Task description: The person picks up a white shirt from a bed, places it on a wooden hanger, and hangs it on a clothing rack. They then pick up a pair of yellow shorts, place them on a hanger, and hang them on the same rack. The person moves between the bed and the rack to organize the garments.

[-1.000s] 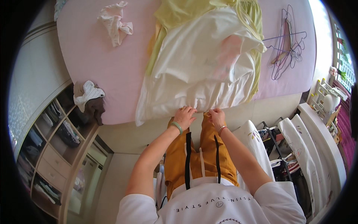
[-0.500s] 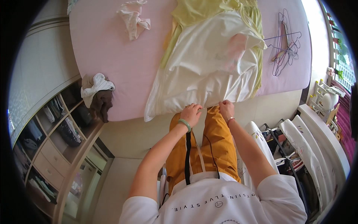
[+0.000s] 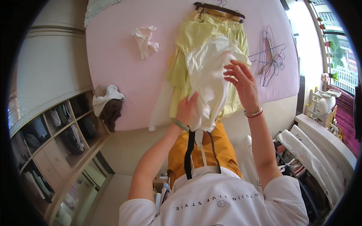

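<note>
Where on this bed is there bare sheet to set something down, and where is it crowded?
Bare pink sheet lies below the small pink garment, between the white-and-brown pile and the yellow-green clothes. The middle is crowded with those clothes, the white garment, left hand and right hand; tangled hangers crowd the right.

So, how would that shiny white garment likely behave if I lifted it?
The white garment is probably floppy, given its loose folds by the left hand. Its satin-like sheen suggests it could be slippery. The soft creases hint at thin cloth, so it's likely light for its size.
</note>
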The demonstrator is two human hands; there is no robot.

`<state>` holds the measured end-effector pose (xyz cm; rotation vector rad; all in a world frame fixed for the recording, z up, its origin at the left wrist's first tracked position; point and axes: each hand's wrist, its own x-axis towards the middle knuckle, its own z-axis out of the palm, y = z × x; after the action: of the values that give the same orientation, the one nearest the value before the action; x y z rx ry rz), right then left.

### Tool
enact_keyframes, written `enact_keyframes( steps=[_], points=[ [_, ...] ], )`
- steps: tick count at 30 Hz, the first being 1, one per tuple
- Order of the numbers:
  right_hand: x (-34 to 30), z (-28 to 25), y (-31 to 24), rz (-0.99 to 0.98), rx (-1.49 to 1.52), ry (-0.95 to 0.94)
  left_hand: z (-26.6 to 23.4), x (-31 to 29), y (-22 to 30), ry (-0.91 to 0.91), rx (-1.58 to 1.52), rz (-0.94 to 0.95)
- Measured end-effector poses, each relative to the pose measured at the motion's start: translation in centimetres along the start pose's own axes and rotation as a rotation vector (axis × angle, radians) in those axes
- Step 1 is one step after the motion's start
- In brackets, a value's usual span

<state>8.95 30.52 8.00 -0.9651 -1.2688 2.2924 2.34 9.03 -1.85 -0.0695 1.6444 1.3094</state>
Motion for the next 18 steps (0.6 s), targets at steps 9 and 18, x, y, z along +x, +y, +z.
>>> enact_keyframes(
  steps=[9,18],
  points=[
    [-6.4,-6.2,10.9,0.717,-0.161,0.063,0.0,-0.9,11.8,-0.109,-0.848,-0.096],
    [-2.8,-0.6,5.6,0.349,0.212,-0.065,0.2,-5.3,12.0,0.276,-0.577,0.015]
  ],
)
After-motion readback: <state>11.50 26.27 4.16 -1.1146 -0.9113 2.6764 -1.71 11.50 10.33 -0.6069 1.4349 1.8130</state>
